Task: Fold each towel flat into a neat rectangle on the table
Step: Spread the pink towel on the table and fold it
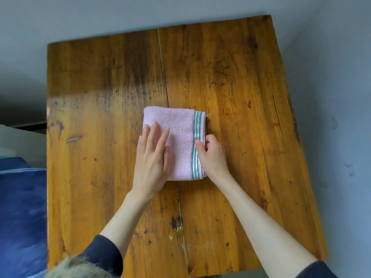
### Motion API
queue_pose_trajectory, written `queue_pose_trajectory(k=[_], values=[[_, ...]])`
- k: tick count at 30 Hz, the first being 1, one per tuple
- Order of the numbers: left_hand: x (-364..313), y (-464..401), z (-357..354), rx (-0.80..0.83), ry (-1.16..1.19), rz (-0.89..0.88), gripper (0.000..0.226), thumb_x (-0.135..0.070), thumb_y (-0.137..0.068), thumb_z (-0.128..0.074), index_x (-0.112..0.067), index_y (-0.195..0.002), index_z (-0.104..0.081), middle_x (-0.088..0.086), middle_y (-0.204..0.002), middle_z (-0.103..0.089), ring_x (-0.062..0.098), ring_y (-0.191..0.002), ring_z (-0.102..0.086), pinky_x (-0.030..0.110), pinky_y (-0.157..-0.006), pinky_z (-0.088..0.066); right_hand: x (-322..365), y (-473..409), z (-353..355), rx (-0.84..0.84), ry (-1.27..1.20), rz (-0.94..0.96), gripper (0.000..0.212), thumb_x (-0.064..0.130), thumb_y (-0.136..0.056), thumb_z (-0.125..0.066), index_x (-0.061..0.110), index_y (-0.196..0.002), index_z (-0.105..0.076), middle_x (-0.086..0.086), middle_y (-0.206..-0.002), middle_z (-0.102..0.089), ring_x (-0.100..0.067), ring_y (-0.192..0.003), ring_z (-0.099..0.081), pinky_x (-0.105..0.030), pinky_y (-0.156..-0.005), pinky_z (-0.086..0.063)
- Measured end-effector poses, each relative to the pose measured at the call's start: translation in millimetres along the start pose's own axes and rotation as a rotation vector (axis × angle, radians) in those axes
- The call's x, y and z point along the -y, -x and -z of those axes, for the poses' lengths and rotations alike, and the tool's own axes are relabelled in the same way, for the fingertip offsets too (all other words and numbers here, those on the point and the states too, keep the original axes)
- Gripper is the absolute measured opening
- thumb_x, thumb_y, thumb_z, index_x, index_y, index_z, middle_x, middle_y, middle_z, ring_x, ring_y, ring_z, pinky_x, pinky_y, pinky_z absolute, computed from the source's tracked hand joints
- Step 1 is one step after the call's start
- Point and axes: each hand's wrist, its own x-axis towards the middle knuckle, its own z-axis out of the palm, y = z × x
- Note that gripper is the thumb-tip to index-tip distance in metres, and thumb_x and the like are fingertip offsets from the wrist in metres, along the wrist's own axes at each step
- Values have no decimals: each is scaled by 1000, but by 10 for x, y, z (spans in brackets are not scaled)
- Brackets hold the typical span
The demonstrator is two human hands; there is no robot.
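Pink terry cloth, folded into a compact rectangle, lies near the middle of the wooden table [230, 81]. This pink towel [178, 133] runs with its long axis from the person's side toward the far edge, leaning slightly so that the far end sits a little further left than the near end. Its woven border [197, 145], white with green and dark stripes, follows the right-hand long side, so the striped end faces right. The left side and the far left corner look rounded, as folded edges do. The towel sits just across the dark seam [163, 77] that splits the tabletop lengthwise, with the seam passing under it.

The left hand [152, 155] lies flat on the left half of the towel, fingers straight and close together, pointing away toward the far edge, pressing the cloth down; the heel of the palm reaches over the towel's near left corner onto the wood. The right hand [212, 155] is at the striped side, fingers curled, thumb on top of the border, pinching that edge about halfway along. Both forearms are bare, with dark sleeves [104, 255] pushed up near the elbows.

Beside the table on the left there is blue fabric [22, 207], and pale fur trim [78, 267] shows at the bottom of the view.
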Motion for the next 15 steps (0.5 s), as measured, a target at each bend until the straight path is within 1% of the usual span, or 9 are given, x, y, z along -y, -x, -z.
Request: queue_pose_trajectory(k=[2,3,7,9,10,11,13,14,15], values=[[-14,-8,-38,22,-61,9,48,-29,-99,-22,-14,-144,-33,15,-154,-20,32,-144,-9,47,-116,-15,-16,-17,3,1,0,-17,19,30,-97,-42,24,-79,-43,6,-63,-46,-1,-46,-46,-15,-40,-31],[-28,-11,-66,45,-106,17,50,-32,-99,-20,-16,-145,-30,14,-155,-18,31,-145,-6,48,-116,-12,-19,-45,11,-1,9,-32,18,30,-96,-42,23,-80,-44,6,-65,-47,-3,-49,-46,-19,-44,-34],[-76,-10,-219,102,-290,40,53,-38,-97,-20,-20,-147,-23,11,-156,-14,28,-144,0,52,-114,-6,17,-98,45,14,32,-90,16,28,-95,-46,20,-82,-47,3,-72,-54,-15,-63,-53,-29,-55,-39],[-73,-24,-261,92,-322,42,54,-37,-96,-22,-20,-147,-25,12,-156,-17,29,-143,-3,53,-114,-6,54,-33,31,-52,102,-90,9,28,-94,-49,19,-91,-48,0,-84,-58,-20,-77,-57,-32,-63,-42],[-70,-31,-271,85,-330,38,54,-37,-96,-23,-19,-147,-26,12,-155,-18,30,-143,-5,54,-113,-6,74,22,24,-132,180,-58,12,28,-93,-50,19,-101,-49,-2,-96,-58,-22,-86,-57,-35,-70,-45],[-70,-33,-275,83,-334,33,54,-36,-96,-24,-19,-147,-27,13,-155,-19,32,-143,-7,54,-113,-7,93,85,9,-235,271,17,22,26,-93,-50,17,-112,-48,-4,-108,-55,-23,-96,-55,-36,-79,-45],[-82,-26,-267,88,-331,29,54,-36,-95,-24,-18,-146,-28,14,-154,-21,33,-143,-11,55,-112,-8,168,207,-56,-404,424,261,35,17,-92,-49,10,-127,-48,-9,-125,-51,-26,-113,-50,-37,-93,-41],[-83,-27,-259,89,-323,29,54,-35,-95,-24,-18,-145,-29,14,-154,-22,34,-142,-12,55,-112,-8,208,243,-112,-435,487,364,39,14,-92,-46,7,-130,-48,-13,-131,-50,-29,-121,-48,-41,-100,-39],[-82,-28,-248,89,-312,26,54,-35,-95,-23,-17,-145,-30,15,-153,-23,34,-142,-12,55,-112,-9,234,254,-178,-417,560,432,42,14,-93,-41,6,-133,-46,-16,-137,-47,-33,-129,-42,-46,-106,-35]])
